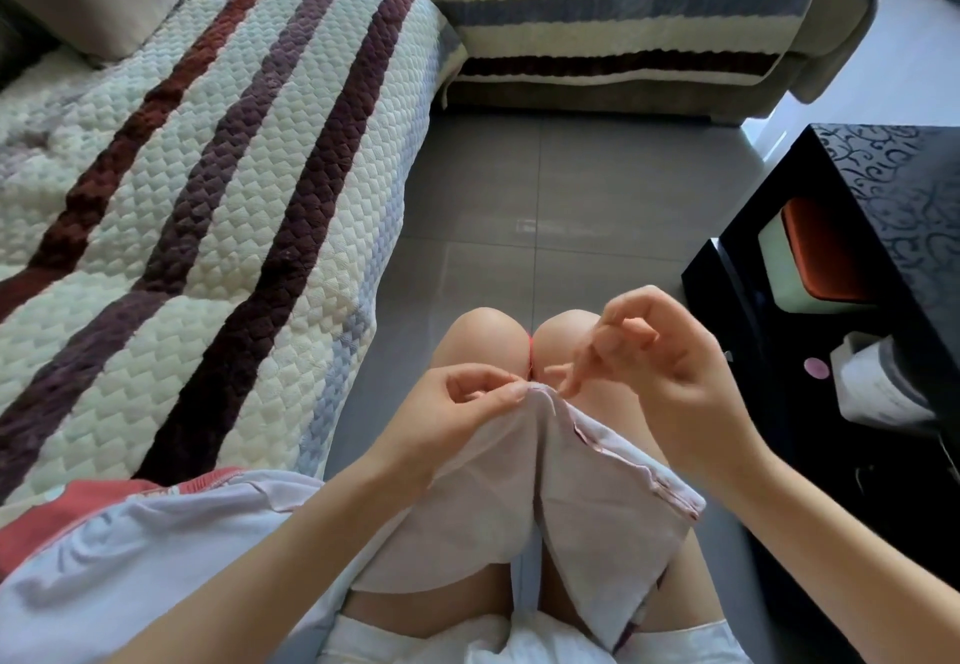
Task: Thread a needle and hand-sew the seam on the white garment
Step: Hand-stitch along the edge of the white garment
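Garment: I see the white garment (519,481) draped over the person's lap at the 6 o'clock part of my view, its top fold raised just below the knees (483,336).
Seam: a folded, pinkish edge (634,471) runs from the raised fold down toward 4 o'clock.
Left hand: the left hand (457,403) pinches the top fold between thumb and forefinger, at 9 o'clock of the fold.
Right hand: the right hand (654,357) sits at 2 o'clock of the fold, fingers curled, thumb and forefinger tips narrowed together and touching the fold's edge; I cannot tell whether they hold a needle.
Thread: a thin red thread (530,357) shows in the gap between the knees, at 12 o'clock of the fold.
In the way: the right hand's curled fingers cover part of the right knee.
Around: a striped quilted sofa cover (208,196) fills 9 to 12 o'clock; grey floor tiles (571,185) lie beyond the knees; a black patterned table (883,180) stands at 3 o'clock, with an orange-and-white box (815,253) in it.
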`<state>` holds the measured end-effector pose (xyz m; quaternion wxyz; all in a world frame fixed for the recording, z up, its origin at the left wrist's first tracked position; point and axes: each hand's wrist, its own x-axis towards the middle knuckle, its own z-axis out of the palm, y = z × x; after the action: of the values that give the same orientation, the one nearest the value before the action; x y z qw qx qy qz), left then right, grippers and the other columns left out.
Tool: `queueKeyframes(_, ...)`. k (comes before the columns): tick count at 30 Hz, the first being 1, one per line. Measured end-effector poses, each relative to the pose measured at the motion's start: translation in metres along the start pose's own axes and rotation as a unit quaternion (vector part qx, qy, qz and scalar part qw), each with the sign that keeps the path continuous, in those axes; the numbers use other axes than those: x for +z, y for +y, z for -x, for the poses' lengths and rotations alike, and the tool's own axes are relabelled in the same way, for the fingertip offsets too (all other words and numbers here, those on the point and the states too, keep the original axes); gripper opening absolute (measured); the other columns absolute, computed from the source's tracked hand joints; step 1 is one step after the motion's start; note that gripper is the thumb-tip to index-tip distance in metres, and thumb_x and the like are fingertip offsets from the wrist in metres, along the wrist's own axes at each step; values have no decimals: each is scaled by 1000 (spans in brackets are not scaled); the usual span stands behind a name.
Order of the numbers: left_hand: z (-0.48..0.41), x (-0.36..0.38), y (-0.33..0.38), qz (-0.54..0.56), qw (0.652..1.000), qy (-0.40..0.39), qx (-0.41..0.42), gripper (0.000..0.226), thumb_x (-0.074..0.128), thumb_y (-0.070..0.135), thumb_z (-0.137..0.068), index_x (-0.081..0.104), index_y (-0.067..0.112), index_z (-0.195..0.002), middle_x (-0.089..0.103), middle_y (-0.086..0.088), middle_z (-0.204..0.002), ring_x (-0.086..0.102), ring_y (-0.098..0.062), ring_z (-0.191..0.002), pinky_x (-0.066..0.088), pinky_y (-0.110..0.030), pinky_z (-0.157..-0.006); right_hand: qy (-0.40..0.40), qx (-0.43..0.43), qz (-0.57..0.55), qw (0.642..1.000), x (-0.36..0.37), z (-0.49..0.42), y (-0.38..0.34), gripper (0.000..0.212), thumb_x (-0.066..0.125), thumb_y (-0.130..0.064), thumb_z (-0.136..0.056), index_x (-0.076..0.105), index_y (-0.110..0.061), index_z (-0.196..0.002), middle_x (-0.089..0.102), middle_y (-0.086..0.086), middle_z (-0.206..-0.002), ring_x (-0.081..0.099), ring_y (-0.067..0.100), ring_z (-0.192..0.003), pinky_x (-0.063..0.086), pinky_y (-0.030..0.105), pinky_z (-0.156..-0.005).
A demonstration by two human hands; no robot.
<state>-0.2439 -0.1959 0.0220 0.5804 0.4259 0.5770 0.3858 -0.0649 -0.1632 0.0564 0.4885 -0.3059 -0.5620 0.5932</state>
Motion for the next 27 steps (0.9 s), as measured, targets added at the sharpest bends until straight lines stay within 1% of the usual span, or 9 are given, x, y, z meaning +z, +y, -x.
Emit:
queueKeyframes(2, -3, -2, 9, 76, 997, 3, -25, 16, 66, 7, -86, 78, 13, -78, 74, -5, -83, 65, -7, -76, 49, -17, -74, 10, 45, -49, 998, -9, -9, -6, 10, 53, -11, -89, 51, -10, -80, 56, 8, -59, 57, 25, -50, 53, 32, -55)
queueKeyframes(5, -10, -9, 27, 112, 993, -24, -30, 22, 68, 2, -77, 74, 16, -61, 69, 0, -69, 63, -6, -64, 48, -15, -66, 45, 52, -23, 997, -23, -25, -15, 10, 62, -28, -77, 57, -20, -76, 50, 5, -55, 47, 20, -46, 40, 24, -45)
queueKeyframes(8, -17, -19, 57, 120, 991, -63, 3, 4, 71, 17, -60, 68, 18, -57, 61, 0, -64, 57, -10, -63, 43, -21, -67, 87, 11, 47, 995, -37, -41, -22, 12, 58, -20, -89, 53, -17, -79, 43, -2, -51, 35, 14, -45, 31, 20, -44)
queueKeyframes(10, -21, -28, 81, 121, 988, -86, 39, 8, 67, 23, -62, 65, 19, -55, 52, 4, -58, 51, -11, -60, 42, -21, -64, 96, -15, 108, 989, -41, -52, -23, 16, 52, -12, -97, 50, -14, -82, 35, -7, -50, 27, 12, -47, 25, 21, -44)
queueKeyframes(13, -21, -32, 117, 53, 987, -109, 107, 10, 63, 15, -73, 67, 13, -64, 46, 12, -49, 39, -6, -50, 35, -14, -54, 42, -27, 197, 979, -32, -60, -15, 11, 47, -16, -91, 49, -12, -81, 36, -14, -50, 25, 10, -49, 21, 25, -46)
queueKeyframes(17, -16, -26, 143, -75, 977, -118, 160, 13, 57, 6, -90, 65, 3, -80, 49, 12, -42, 31, -2, -46, 26, -12, -47, -64, -8, 253, 965, -9, -58, 3, 12, 44, -12, -88, 51, -18, -80, 48, -18, -64, 36, 1, -57, 31, 12, -57)
queueKeyframes(20, -16, -27, 144, -102, 974, -129, 154, 15, 56, 9, -90, 67, 4, -81, 51, 11, -44, 31, -4, -47, 26, -13, -47, -125, 6, 287, 950, 2, -51, 14, 12, 45, -21, -88, 50, -29, -82, 52, -17, -76, 44, 3, -69, 39, 23, -69)
queueKeyframes(24, -17, -29, 139, -108, 975, -137, 139, 14, 58, 12, -89, 68, 4, -82, 49, 12, -44, 31, -6, -49, 27, -12, -48, -149, 30, 299, 942, 11, -42, 18, 11, 44, -45, -84, 48, -36, -88, 52, -9, -76, 47, 23, -75, 41, 55, -75)
queueKeyframes(27, -22, -33, 137, -85, 981, -125, 120, 14, 60, 16, -84, 67, 4, -82, 46, 12, -43, 31, -4, -48, 26, -16, -51, -138, -2, 216, 967, 14, -39, 12, 23, 54, -43, -84, 44, -31, -100, 37, -5, -65, 34, 26, -63, 31, 47, -61)
